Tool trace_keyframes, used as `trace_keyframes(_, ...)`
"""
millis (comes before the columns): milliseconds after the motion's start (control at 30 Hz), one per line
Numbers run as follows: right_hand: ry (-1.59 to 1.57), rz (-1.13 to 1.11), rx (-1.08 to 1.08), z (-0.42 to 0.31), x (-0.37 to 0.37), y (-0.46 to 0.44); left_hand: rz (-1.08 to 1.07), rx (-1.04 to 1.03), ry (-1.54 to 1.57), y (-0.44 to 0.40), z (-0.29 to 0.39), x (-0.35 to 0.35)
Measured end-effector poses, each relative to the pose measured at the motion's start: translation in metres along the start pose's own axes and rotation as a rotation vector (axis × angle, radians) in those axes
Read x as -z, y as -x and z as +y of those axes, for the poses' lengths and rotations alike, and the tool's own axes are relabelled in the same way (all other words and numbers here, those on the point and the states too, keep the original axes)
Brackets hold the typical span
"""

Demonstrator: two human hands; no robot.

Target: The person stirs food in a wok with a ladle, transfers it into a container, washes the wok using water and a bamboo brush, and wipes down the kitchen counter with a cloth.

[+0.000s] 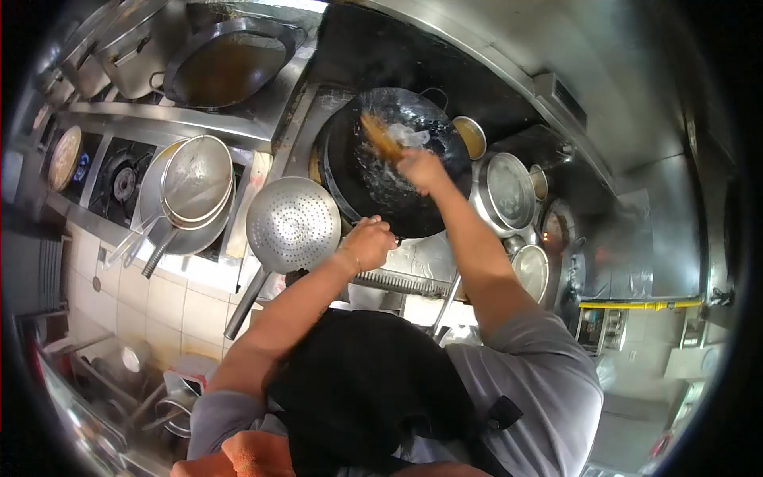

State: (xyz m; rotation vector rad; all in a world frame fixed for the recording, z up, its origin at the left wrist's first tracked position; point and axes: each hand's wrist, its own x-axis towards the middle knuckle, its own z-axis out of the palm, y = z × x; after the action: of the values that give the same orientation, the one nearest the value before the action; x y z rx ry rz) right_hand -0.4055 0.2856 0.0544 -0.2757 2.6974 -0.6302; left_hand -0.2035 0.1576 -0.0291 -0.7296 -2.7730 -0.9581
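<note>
A person (548, 374) in a black apron (350, 366) stands across the lower middle of the frame, 2 bare arms reaching up toward a stove (417, 266). In the upper middle sits a large black wok (397, 211), wet and shiny inside, with a loop handle (435, 95) on its far rim. I judge it heavy, stiff and slick where wet; the best holds look to be that loop and the opposite edge, which may be hot. At upper left, another dark wok (238, 25) contains brown liquid (230, 71). Left of centre, a perforated skimmer (292, 224) lies just beside the large wok, its long handle slanting toward the lower left. Farther left are stacked strainers (199, 179). Inside the large wok is a brown, brush-like tool (380, 141), too blurred for me to make out its tip. It should be light and fairly stiff, best held at its near end, though wetness could make it slip. Smallest are the 2 hands. The right hand (423, 170) is closed around the tool's near end. The left hand (369, 242) is curled tight, seemingly gripping the large wok's near edge; its fingers hide exactly which part.
</note>
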Motion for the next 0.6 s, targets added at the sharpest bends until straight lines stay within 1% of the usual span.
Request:
trace_keyframes(33, 0.259, -0.195, 0.069, 0.006, -0.005, 0.016, 0.098, -0.024, -0.010, 0.002, -0.002, -0.002)
trace_keyframes(67, 0.357, 0.021, 0.406, 0.035, -0.020, 0.050, 0.144, -0.028, -0.023, 0.004, -0.004, -0.011)
trace_keyframes(100, 0.406, -0.123, 0.324, 0.035, -0.006, 0.077, 0.142, -0.032, -0.036, 0.006, -0.006, -0.015)
trace_keyframes(167, 0.466, -0.164, 0.415, 0.053, 0.018, 0.050, 0.180, -0.066, -0.050, 0.004, -0.006, -0.024)
trace_keyframes(200, 0.360, -0.104, 0.274, 0.053, 0.017, 0.025, 0.064, 0.037, -0.033, 0.004, 0.005, -0.018)
trace_keyframes(267, 0.107, 0.056, 0.018, 0.054, 0.014, -0.026, 0.054, 0.024, 0.000, 0.004, 0.008, -0.019)
trace_keyframes(300, -0.009, 0.153, -0.030, 0.045, -0.001, -0.035, 0.058, 0.006, 0.006, 0.003, 0.006, -0.021)
trace_keyframes(333, 0.236, 0.189, 0.154, 0.053, -0.028, -0.035, 0.051, -0.001, -0.010, 0.002, 0.011, -0.007)
trace_keyframes(367, 0.480, 0.222, 0.331, 0.065, -0.058, -0.016, 0.224, 0.033, 0.265, 0.004, 0.030, 0.020)
trace_keyframes(400, 0.361, 0.060, 0.303, 0.038, -0.043, 0.043, 0.396, 0.064, 0.538, 0.005, 0.046, 0.054)
trace_keyframes(433, 0.345, -0.005, 0.308, 0.044, -0.034, 0.069, 0.260, 0.113, 0.877, 0.011, 0.055, 0.092)
trace_keyframes(467, 0.405, 0.053, 0.308, 0.062, -0.021, 0.063, 0.136, 0.182, 1.224, 0.024, 0.066, 0.131)
trace_keyframes(500, 0.474, 0.099, 0.306, 0.080, -0.009, 0.053, 0.113, 0.102, 1.590, 0.033, 0.086, 0.175)
trace_keyframes(533, 0.411, 0.118, 0.193, 0.091, 0.000, 0.022, 0.195, -0.055, 1.648, 0.045, 0.106, 0.210)
trace_keyframes(567, 0.351, 0.148, 0.084, 0.097, 0.013, -0.016, 0.190, -0.235, 1.642, 0.050, 0.116, 0.229)
trace_keyframes(600, 0.180, 0.205, 0.035, 0.092, 0.015, -0.034, 0.179, -0.422, 1.641, 0.055, 0.127, 0.249)
